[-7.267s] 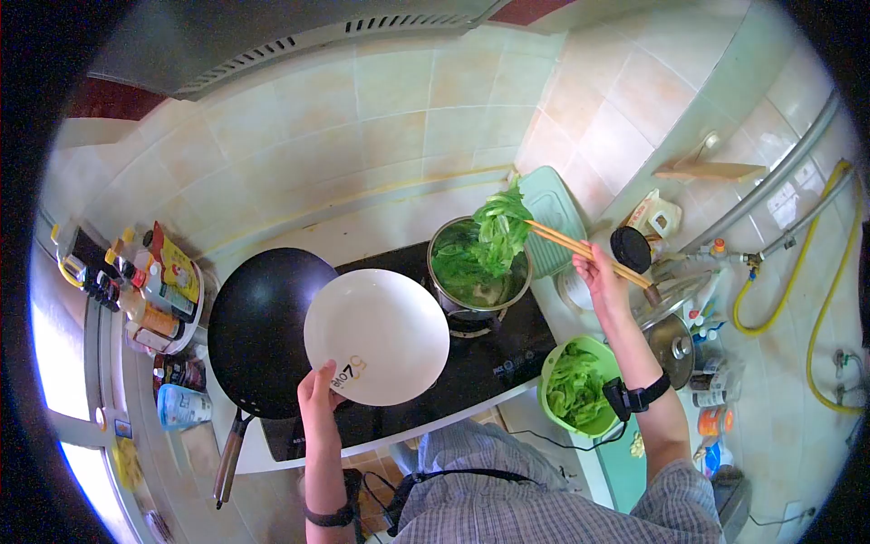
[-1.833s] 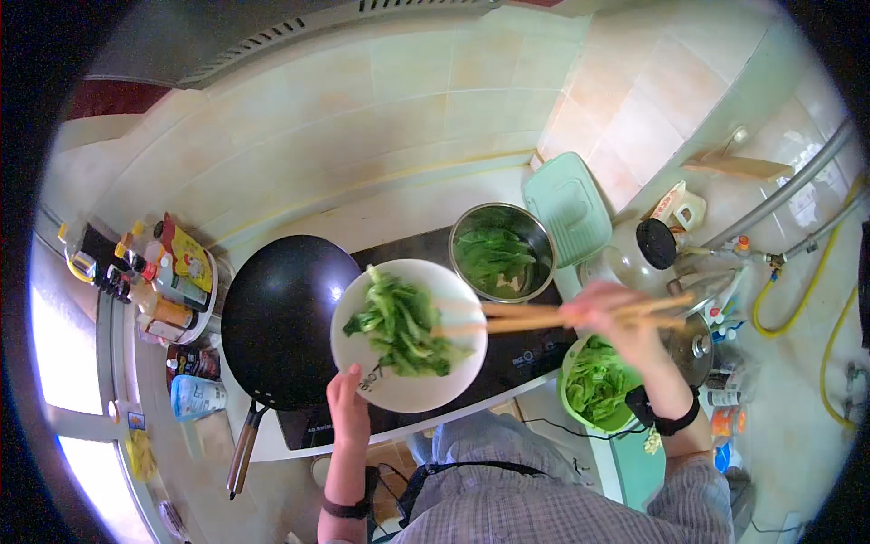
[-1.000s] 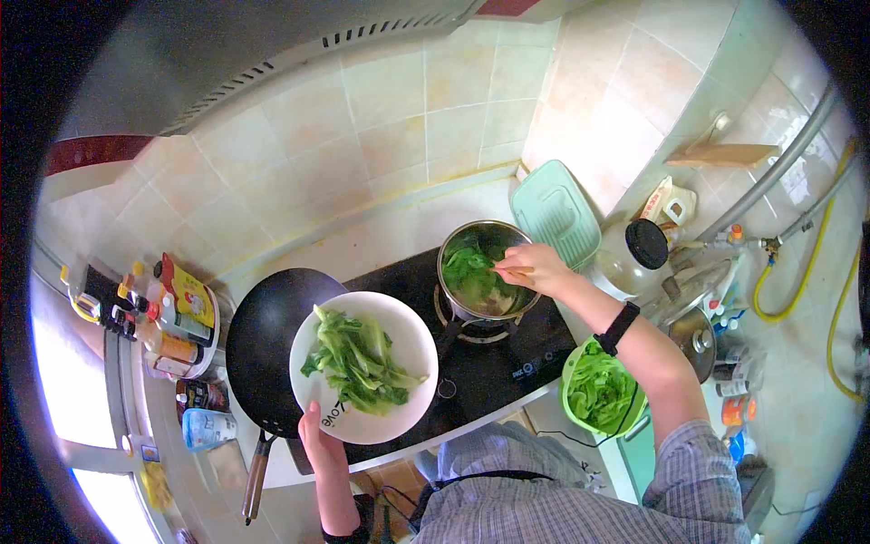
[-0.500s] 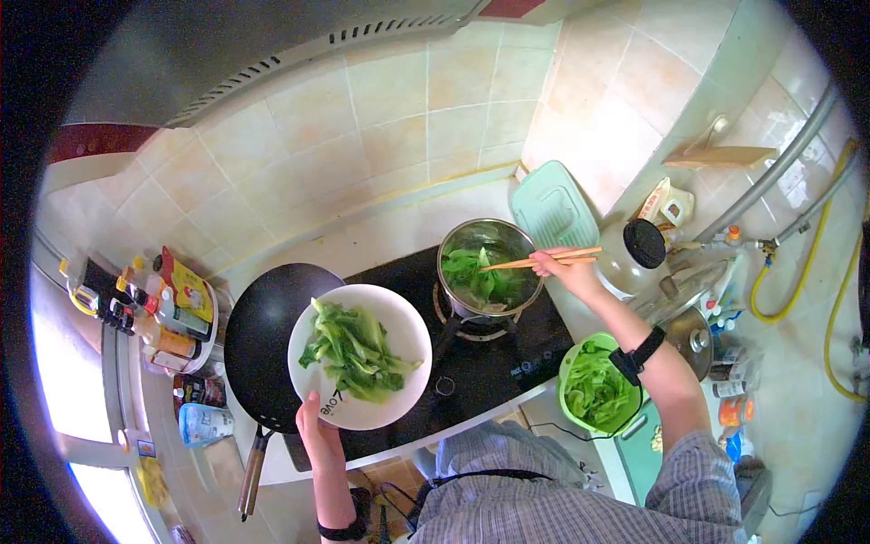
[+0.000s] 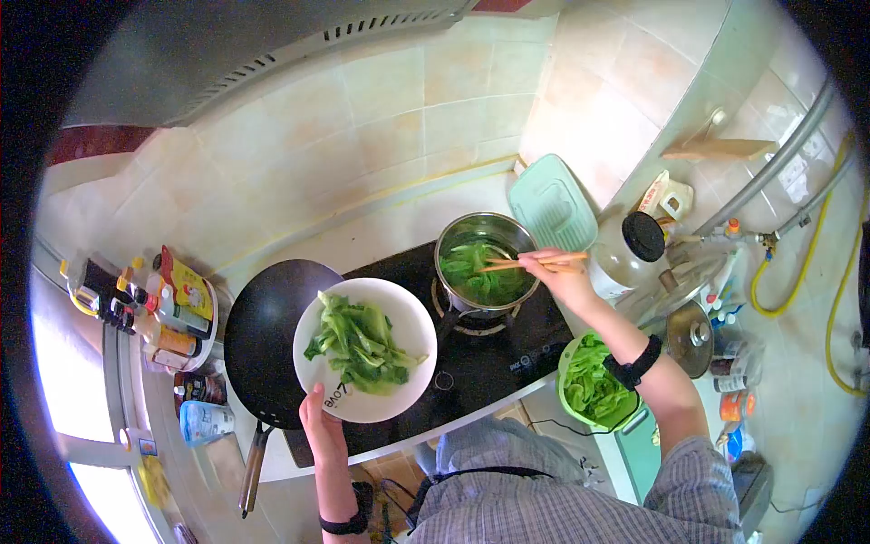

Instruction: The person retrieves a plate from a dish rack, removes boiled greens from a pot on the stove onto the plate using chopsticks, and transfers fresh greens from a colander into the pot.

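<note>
Leafy greens (image 5: 489, 285) are contained in the pot (image 5: 485, 215), to which the chopsticks (image 5: 507, 265), gripped in the curled fingers of the right hand (image 5: 560, 276), have been returned from the plate (image 5: 414, 313). The plate, bearing one portion, is held at its rim by the left hand (image 5: 323, 428), thumb above, fingers hidden.

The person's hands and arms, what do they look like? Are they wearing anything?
The left hand and right hand have no gloves. There is a left black band and a right black band around the forearms. The right arm has a short, grey patterned sleeve. Any sleeve on the left arm is out of view.
</note>
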### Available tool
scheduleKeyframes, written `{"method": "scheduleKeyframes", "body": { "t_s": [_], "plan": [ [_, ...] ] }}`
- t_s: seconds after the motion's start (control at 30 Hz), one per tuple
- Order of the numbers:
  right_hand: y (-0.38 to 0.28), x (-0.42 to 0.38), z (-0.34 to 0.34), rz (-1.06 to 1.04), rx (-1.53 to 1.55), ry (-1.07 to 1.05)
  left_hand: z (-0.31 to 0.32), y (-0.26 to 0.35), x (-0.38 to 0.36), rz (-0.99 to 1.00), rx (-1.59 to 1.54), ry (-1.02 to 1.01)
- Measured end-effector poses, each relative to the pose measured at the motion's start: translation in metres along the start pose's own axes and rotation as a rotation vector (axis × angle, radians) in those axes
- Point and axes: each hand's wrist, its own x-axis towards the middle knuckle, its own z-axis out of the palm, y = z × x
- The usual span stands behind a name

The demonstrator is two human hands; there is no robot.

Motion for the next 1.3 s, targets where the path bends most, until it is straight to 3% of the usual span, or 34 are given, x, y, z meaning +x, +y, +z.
{"method": "scheduleKeyframes", "body": {
  "t_s": [0.07,0.33,0.4,0.63,0.77,0.83,0.9,0.97,1.03,1.1,1.23,1.3],
  "plan": [
    [0.005,-0.004,0.01,-0.275,-0.187,0.005,-0.003,0.0,0.0,0.006,-0.006,0.005],
    [-0.003,-0.014,0.02,-0.34,-0.156,0.074,0.002,0.003,-0.003,0.009,0.015,-0.014],
    [0.014,-0.013,0.021,-0.061,0.093,0.125,0.003,0.003,-0.003,0.009,0.019,-0.01],
    [0.019,-0.02,0.005,0.202,0.48,0.183,-0.003,-0.002,0.001,-0.007,0.045,-0.014],
    [0.017,-0.024,0.003,0.22,0.466,0.179,0.002,-0.003,0.004,-0.028,0.044,-0.002],
    [0.002,-0.022,0.012,0.201,0.139,0.106,0.006,0.0,0.003,-0.029,0.059,-0.035],
    [-0.008,-0.022,0.024,0.109,0.035,0.138,0.006,-0.001,0.005,-0.03,0.066,-0.043],
    [0.008,-0.013,0.035,-0.43,-0.072,0.102,0.007,-0.002,0.006,-0.029,0.074,-0.052],
    [-0.005,-0.014,0.037,-0.386,-0.047,0.095,0.008,-0.002,0.006,-0.034,0.075,-0.037],
    [-0.009,-0.013,0.037,-0.083,0.145,0.158,0.009,-0.002,0.006,-0.032,0.07,-0.043],
    [0.013,-0.006,0.032,0.046,0.396,0.182,0.0,-0.009,0.008,-0.027,0.055,-0.067],
    [0.018,-0.003,0.022,0.258,0.426,0.179,0.001,-0.009,0.008,-0.031,0.051,-0.046]
  ]
}}
